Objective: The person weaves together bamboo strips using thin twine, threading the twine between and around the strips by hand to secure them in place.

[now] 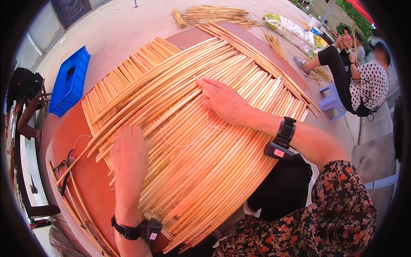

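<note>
A large mat of straw-coloured stalks [201,171], laid side by side, slants across the red-brown table. My left hand [128,147] is closed over stalks at the mat's left side, its fingertips bent down and partly hidden. Farther right, my right hand [224,103] rests on the mat with its fingers pressed together around a stalk. A thin white thread [188,145] loops over the stalks below the right hand; whether those fingers also pinch it is hidden. Loose longer stalks [171,70] lie across the mat beyond both hands.
Scissors [66,165] and thin sticks [79,201] lie on the table [70,132] at left. A blue crate [70,81] stands beyond it. Stalk bundles [218,16] and a filled sack [293,32] lie on the ground. At right a person [370,83] sits near a lilac stool [332,100].
</note>
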Demonstrator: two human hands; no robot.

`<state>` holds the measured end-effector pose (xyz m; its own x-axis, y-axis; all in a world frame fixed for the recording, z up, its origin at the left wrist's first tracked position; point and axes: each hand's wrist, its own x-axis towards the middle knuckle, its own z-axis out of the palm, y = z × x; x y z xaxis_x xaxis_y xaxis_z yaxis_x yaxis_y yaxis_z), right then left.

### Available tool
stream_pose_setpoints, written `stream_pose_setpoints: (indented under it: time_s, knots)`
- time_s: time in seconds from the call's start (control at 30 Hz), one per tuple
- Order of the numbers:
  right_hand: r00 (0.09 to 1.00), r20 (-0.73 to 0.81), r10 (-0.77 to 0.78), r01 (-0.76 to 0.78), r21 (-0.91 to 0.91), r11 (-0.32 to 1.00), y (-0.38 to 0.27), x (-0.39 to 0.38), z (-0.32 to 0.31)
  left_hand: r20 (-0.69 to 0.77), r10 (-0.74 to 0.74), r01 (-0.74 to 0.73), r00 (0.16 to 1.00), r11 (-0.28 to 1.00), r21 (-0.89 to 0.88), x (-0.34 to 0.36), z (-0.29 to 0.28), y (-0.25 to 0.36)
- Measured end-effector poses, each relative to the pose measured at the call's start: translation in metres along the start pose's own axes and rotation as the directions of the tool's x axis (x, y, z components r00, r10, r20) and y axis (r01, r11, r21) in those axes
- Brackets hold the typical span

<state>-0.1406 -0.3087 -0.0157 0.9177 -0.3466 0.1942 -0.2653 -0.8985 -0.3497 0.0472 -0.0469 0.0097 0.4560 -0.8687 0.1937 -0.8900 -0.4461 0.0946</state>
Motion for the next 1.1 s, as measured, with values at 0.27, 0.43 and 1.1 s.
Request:
stream_pose_setpoints:
  time_s: [0.27,0.43,1.1]
  knots:
    - [1.000,0.020,-0.009,0.009,-0.010,1.000,-0.004,0.000,-0.001,0.024,-0.047,0.052,0.999,0.940,-0.336,-0.005,-0.003,-0.006]
    - [1.000,0.011,-0.012,0.012,-0.034,0.999,-0.001,-0.002,-0.001,0.104,-0.081,0.123,0.991,0.855,-0.504,-0.002,-0.008,-0.009]
    - [0.999,0.003,-0.035,0.035,-0.079,0.996,-0.003,-0.004,-0.003,-0.185,-0.172,0.098,0.968,0.931,-0.352,0.001,0.017,0.010]
